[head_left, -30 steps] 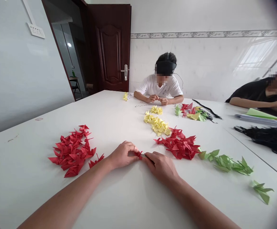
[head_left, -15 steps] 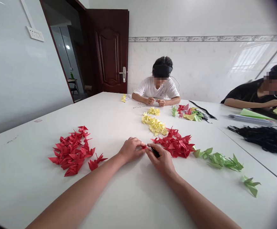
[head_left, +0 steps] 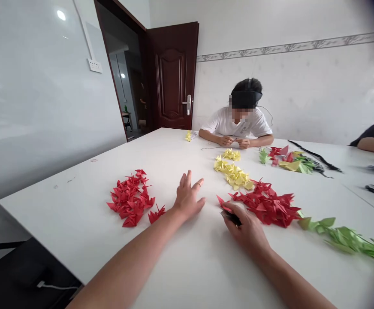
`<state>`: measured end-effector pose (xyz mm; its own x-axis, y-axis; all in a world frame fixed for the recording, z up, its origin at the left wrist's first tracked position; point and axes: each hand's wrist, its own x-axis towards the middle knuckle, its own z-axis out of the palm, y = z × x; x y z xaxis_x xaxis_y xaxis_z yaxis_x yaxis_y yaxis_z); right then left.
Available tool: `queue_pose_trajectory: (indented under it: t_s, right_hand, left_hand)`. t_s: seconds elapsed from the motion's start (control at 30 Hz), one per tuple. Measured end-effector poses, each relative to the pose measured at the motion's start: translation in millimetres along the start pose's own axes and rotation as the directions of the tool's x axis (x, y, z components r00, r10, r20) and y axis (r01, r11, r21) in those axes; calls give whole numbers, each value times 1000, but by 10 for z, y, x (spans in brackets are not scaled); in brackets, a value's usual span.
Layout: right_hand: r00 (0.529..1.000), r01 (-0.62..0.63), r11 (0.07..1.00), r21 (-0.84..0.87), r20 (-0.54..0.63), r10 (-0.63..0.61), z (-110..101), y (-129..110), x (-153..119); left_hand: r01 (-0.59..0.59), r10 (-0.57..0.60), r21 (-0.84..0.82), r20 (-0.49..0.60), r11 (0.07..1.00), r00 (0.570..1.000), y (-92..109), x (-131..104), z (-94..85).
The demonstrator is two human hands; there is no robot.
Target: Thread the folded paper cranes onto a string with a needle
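My left hand [head_left: 188, 196] is over the white table with its fingers spread and nothing in them. My right hand [head_left: 247, 227] is closed around a small black tool with a metallic tip [head_left: 231, 217]; its exact kind is partly hidden by the fingers. A single red paper crane [head_left: 223, 203] lies at the tips of my right fingers. Just beyond that hand, a heap of red paper cranes [head_left: 272, 204] spreads over the table. To the left of my left hand lies a second pile of red cranes [head_left: 129, 199], with one crane [head_left: 156, 213] apart, beside my forearm.
Yellow paper cranes [head_left: 233, 174] lie behind the red heap, and green ones [head_left: 351, 240] trail off to the right. Across the white table [head_left: 174, 150] sits a person in a white shirt [head_left: 236, 122]. Mixed cranes with black cords [head_left: 294, 161] lie at the back right.
My hands have come apart; the left opened and drew away from the red paper it was pinching. My right hand keeps the black tool. The view has swung left.
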<state>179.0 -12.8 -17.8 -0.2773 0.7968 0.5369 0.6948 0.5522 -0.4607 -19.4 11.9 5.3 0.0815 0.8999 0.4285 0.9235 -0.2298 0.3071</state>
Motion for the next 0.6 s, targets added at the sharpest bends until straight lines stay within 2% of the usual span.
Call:
queue_pose_trajectory:
  t_s: [0.07, 0.13, 0.2, 0.27, 0.33, 0.4, 0.6]
  right_hand:
    - [999, 5, 1000, -8, 33, -5, 3, 1, 0]
    - [999, -14, 1000, -8, 48, 15, -1, -8, 9]
    - [998, -32, 999, -4, 63, 32, -6, -20, 24]
    - [996, -40, 999, 4, 82, 39, -8, -27, 40]
    - [994, -44, 999, 24, 101, 42, -7, -31, 54]
    - [993, -51, 997, 53, 111, 45, -7, -38, 65]
    - [985, -112, 993, 26, 132, 107, -24, -95, 101]
  left_hand:
    - [71, -63, 104, -77, 992, 995, -227, 97, -147]
    - [229, -199, 216, -152, 949, 968, -527, 194, -334]
    - [432, -394, 297, -181, 852, 901, -843, 289, -520]
    - [525, -525, 368, -110, 767, 844, -1117, 384, -671]
    - [546, -586, 409, -34, 731, 809, -1310, 479, -775]
    - [537, -600, 423, 20, 730, 800, -1416, 563, -837]
    - [492, -582, 410, 127, 768, 803, -1450, 703, -854]
